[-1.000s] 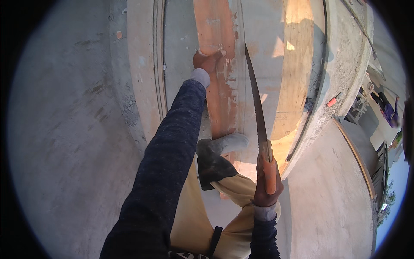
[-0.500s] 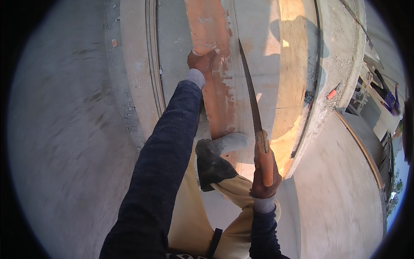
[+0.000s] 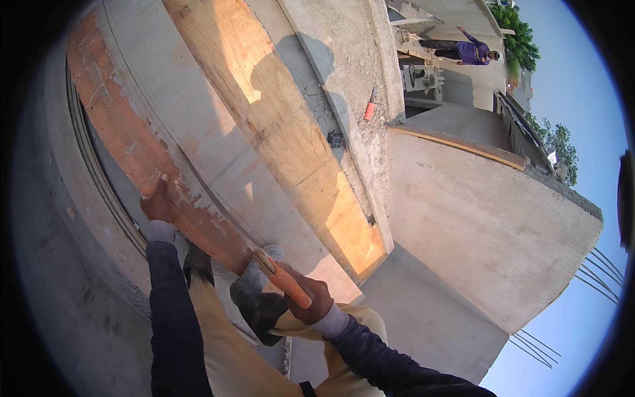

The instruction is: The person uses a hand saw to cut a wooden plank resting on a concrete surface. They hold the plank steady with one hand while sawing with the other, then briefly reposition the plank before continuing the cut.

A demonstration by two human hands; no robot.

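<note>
My right hand (image 3: 312, 299) is wrapped around the orange handle of a handsaw (image 3: 284, 283). Its long dark blade stretches up and to the left, close along the line on a plywood board (image 3: 218, 126) whose left part is coated reddish-brown and whose right part is grey. At the left edge of that reddish part, my left hand (image 3: 157, 202) grips the board, thumb on top and the other fingers mostly out of sight. My dusty boot (image 3: 254, 298) is by the board's near end, below the blade. Whether the teeth touch the wood I cannot tell.
A bare yellowish plywood panel (image 3: 291, 132) lies to the right, partly in shadow. Beyond it, a tool with a red handle (image 3: 370, 109) rests on a rough concrete ledge. A low concrete wall (image 3: 476, 218) rises at right; another person (image 3: 466, 51) is in the distance.
The view has swung to the right, bringing in more wall and sky. The saw has come in toward the board's line, its blade now seen more edge-on. My left hand keeps its hold.
</note>
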